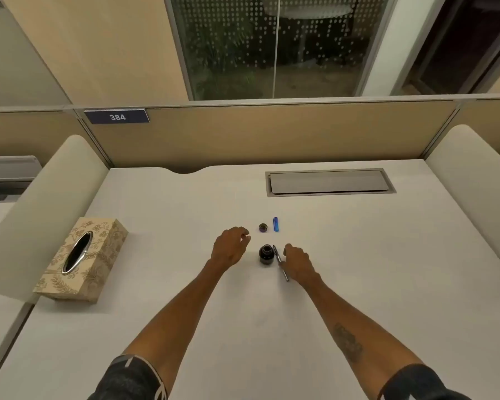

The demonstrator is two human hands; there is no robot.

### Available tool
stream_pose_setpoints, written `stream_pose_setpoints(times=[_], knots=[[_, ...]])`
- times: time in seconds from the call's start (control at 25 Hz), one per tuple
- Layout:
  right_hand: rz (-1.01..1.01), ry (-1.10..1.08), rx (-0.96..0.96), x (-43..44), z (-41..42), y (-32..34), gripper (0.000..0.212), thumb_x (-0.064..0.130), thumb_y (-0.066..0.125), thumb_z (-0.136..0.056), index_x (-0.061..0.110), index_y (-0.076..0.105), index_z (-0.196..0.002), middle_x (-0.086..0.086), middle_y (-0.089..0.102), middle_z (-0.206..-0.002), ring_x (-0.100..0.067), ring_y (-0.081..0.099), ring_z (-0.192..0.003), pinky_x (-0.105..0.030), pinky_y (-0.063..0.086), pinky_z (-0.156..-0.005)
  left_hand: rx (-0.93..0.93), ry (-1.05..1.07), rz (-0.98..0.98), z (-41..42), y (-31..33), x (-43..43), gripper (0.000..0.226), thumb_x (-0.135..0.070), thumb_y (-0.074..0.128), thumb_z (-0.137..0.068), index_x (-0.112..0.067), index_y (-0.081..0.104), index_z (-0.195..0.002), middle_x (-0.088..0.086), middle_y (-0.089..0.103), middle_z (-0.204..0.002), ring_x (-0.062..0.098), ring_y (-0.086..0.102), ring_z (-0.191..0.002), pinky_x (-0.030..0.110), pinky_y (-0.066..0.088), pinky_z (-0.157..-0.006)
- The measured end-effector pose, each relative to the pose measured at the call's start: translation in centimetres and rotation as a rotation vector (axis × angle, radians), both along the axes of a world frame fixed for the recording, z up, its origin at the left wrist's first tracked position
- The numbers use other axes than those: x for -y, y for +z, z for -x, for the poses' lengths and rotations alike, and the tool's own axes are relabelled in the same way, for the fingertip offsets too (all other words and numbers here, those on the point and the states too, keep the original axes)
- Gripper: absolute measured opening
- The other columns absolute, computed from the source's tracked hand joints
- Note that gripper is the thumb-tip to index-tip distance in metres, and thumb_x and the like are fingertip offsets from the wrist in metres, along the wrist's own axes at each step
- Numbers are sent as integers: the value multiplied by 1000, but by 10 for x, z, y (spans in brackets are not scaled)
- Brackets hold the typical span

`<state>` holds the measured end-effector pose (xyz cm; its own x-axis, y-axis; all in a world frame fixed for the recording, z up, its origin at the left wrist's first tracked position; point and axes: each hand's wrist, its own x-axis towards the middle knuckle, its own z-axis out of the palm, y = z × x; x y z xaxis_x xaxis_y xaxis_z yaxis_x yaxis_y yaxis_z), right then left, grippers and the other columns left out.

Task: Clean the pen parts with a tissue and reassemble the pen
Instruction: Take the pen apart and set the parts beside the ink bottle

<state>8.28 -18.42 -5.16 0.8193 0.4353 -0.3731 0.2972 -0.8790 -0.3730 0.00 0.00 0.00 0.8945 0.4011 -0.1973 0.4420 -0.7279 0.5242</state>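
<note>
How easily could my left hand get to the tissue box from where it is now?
Probably easily. The left hand is empty and hovers over bare desk; the tissue box sits off to its left with nothing lying between them, its slot facing up.

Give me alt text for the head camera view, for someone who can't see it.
Two bare hands reach over a white desk: the right hand grips a slim dark pen beside an open ink bottle, while the left hand hovers empty. Beyond lie the bottle's cap and a blue pen part; a patterned tissue box sits far left.
</note>
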Motion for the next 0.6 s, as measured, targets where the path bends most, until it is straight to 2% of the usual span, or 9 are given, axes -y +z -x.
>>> stream_pose_setpoints(times=[0.2,0.36,0.48,0.6], knots=[[-37,-49,5,5,14,-12,23,8,52,-88,5,54,-110,-18,62,-113,-36,60,-101,-37,46,-80,44,99,112,0,10,1,30,-33,50,-100,-16,68,-117,0,69,-119,19,62,-109,25,41,-84],[-110,-157,14,2,-2,2,20,14,57,-87,3,65,-101,-14,67,-106,-32,62,-98,-31,42,-74,73,143,204,-8,20,3,34,-40,49,-100,-17,69,-117,0,70,-120,20,63,-109,29,44,-87],[-271,-274,7,-8,-16,25,15,12,59,-83,5,69,-91,-11,70,-95,-30,64,-88,-31,45,-71,140,137,248,-18,28,5,35,-41,51,-100,-17,68,-117,-1,70,-121,19,64,-109,30,45,-90],[-526,-394,-109,-19,-24,55,8,11,64,-78,9,69,-83,-8,74,-78,-29,71,-79,-42,58,-76,197,120,307,-28,38,7,33,-37,54,-99,-15,69,-117,1,72,-118,20,66,-109,32,48,-95]])
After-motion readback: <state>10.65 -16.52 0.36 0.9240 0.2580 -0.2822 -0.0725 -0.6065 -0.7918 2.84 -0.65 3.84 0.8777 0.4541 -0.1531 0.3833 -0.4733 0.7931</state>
